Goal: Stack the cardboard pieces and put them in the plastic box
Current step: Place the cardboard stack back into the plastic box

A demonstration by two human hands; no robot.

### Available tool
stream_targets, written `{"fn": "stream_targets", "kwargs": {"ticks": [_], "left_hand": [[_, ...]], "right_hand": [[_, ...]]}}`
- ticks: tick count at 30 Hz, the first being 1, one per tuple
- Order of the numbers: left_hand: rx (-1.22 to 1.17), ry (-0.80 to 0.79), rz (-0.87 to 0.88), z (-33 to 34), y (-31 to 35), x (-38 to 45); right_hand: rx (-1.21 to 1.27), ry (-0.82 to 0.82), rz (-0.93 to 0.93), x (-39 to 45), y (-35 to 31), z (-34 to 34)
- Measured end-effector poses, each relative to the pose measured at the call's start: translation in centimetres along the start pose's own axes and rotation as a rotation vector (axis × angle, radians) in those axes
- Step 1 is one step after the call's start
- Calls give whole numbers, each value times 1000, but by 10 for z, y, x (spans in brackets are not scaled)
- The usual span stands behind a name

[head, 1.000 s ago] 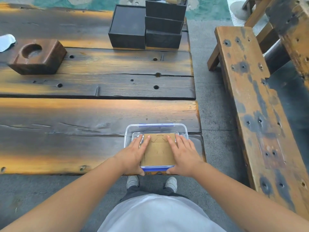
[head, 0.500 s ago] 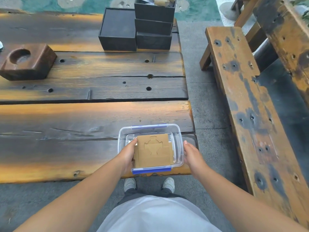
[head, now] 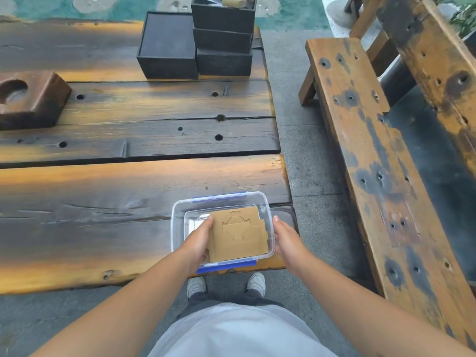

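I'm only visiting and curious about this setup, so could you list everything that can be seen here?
Plastic box: one, clear with blue clips, near right corner of the table.
Cardboard pieces: a brown stack, count unclear, inside the plastic box.
Table: one, dark and orange wooden planks, left and centre.
Black boxes: about four, far end of the table, three stacked.
Wooden block: one, reddish brown with a round hollow, far left.
Bench: one, worn orange wood, right of the table.
Shoes: two, white, on the grey floor.
Left hand: inside the box, against the stack's left edge.
Right hand: against the box's right outer wall.
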State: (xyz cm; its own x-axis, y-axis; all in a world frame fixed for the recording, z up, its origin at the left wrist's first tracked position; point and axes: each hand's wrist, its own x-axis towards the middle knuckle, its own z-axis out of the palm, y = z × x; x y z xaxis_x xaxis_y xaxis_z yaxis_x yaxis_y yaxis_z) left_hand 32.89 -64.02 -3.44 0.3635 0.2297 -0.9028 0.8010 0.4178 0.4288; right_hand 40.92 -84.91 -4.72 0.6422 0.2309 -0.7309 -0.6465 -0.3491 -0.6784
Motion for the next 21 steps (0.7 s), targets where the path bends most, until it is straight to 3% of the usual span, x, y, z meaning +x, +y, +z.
{"fn": "stream_targets", "kwargs": {"ticks": [17, 21], "left_hand": [[18, -175, -49, 4, 7, -24], [127, -131, -31, 5, 13, -33]], "right_hand": [[-76, 34, -5, -9, -7, 3], [-149, 73, -33, -10, -9, 4]]}}
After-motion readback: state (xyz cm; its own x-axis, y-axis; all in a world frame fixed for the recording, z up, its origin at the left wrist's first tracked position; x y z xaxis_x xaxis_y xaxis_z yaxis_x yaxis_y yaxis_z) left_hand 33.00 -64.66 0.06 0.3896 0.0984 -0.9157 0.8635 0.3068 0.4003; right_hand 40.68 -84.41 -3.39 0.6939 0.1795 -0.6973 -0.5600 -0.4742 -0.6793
